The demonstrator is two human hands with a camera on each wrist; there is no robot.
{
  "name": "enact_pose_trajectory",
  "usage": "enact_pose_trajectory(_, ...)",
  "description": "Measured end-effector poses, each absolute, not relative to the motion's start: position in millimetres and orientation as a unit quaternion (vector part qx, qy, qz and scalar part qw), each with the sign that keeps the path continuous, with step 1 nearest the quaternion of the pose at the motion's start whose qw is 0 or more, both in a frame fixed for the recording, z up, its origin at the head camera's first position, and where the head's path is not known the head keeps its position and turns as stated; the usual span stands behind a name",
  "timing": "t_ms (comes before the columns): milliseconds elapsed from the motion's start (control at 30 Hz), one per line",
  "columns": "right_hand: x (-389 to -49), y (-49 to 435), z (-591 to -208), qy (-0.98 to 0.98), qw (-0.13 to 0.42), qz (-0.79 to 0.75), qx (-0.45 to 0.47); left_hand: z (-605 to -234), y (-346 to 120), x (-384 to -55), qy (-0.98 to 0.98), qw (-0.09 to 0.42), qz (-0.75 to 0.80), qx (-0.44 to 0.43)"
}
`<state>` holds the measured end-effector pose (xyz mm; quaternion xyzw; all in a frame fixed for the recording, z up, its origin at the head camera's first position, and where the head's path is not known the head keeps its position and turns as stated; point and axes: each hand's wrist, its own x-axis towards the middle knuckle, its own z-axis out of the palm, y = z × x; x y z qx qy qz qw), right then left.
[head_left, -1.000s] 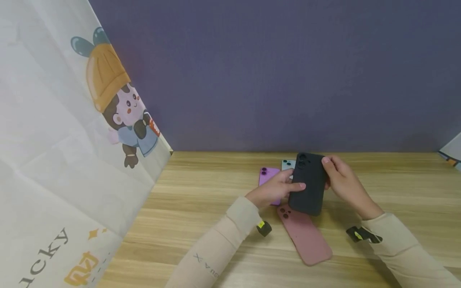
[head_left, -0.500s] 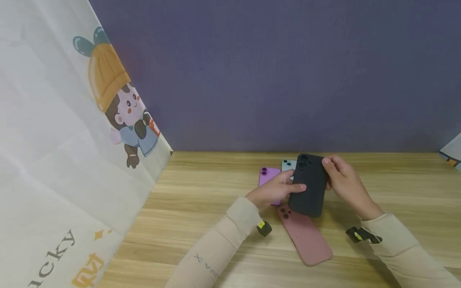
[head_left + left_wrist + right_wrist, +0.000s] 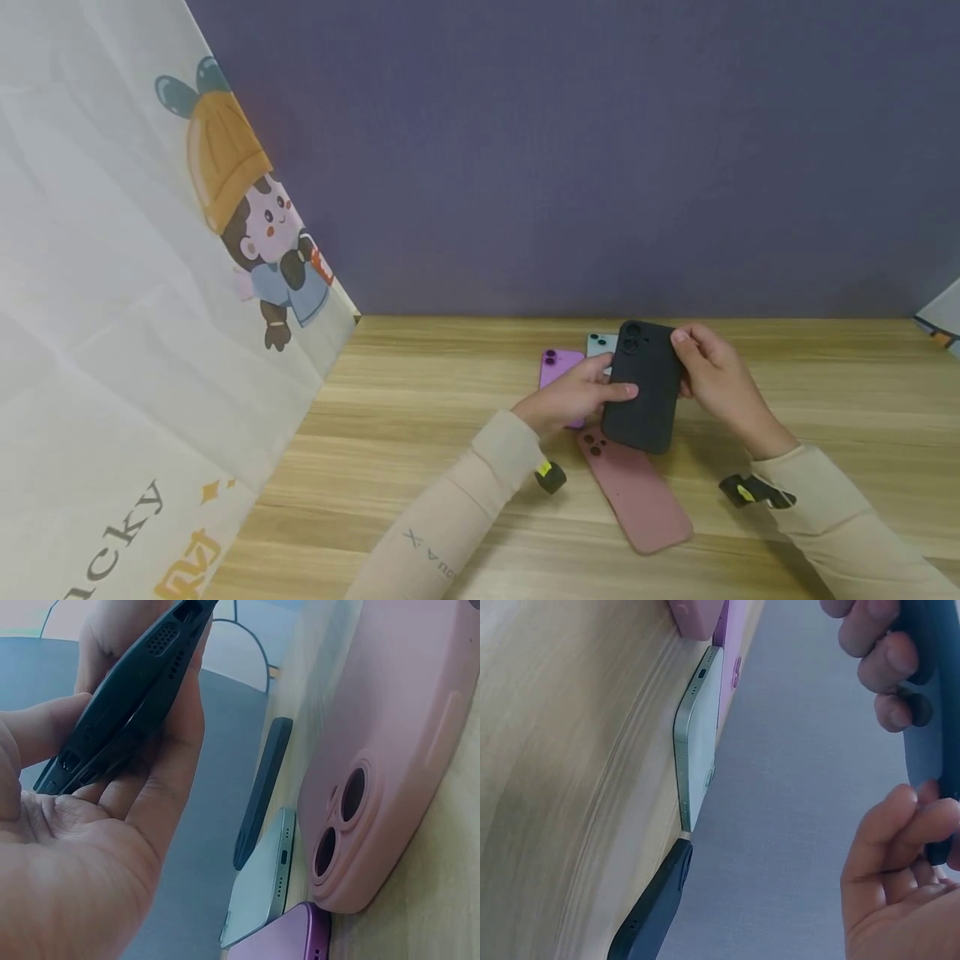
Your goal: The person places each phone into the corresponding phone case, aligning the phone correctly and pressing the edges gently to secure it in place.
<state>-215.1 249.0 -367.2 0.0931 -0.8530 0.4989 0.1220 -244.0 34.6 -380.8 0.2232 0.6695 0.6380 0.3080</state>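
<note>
Both hands hold a black phone case (image 3: 641, 392) up over the table, its camera cutouts facing me. My left hand (image 3: 573, 392) grips its left side, thumb across the back and fingers behind. At the upper right corner, my right hand (image 3: 720, 383) pinches the edge with thumb and fingers. A glossy phone screen (image 3: 922, 750) shows on the far side in the right wrist view, reflecting the fingertips. In the left wrist view, a narrow gap runs along the bottom edge of the case. Just below lies a pink phone case (image 3: 641, 500).
A purple phone (image 3: 558, 367) and a pale green phone (image 3: 600, 342) lie behind the left hand. Another black phone-shaped piece (image 3: 652, 907) lies beside the green one, hidden in the head view. A dark blue panel (image 3: 525, 167) backs the wooden table (image 3: 420, 467); a printed white sheet (image 3: 112, 317) stands left.
The black case has tipped and lowered very slightly since a second ago. Both hands keep nearly the same places and grips.
</note>
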Motion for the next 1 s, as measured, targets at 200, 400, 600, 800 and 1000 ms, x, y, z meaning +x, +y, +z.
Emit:
enact_pose_trajectory(200, -218.5, 248.1, -367.4, -0.858, 0.053, 0.501, 0.106, -381.8, 33.8, -248.4, 0.675, 0.285, 0.650, 0.203)
enact_pose_trajectory(400, -220.9, 243.6, -367.9, -0.860, -0.040, 0.491, 0.136, -381.2, 31.6, -257.2, 0.669, 0.231, 0.682, 0.183)
enact_pose_trajectory(600, -220.2, 242.7, -368.6, -0.859, -0.049, 0.488, 0.145, -379.4, 31.8, -260.5, 0.682, 0.208, 0.679, 0.174)
enact_pose_trajectory(800, -220.9, 242.4, -369.3, -0.864, -0.044, 0.481, 0.145, -378.4, 31.3, -259.9, 0.685, 0.213, 0.674, 0.177)
enact_pose_trajectory(1000, -220.0, 239.5, -368.7, -0.867, -0.027, 0.477, 0.140, -376.7, 28.6, -261.4, 0.682, 0.223, 0.671, 0.185)
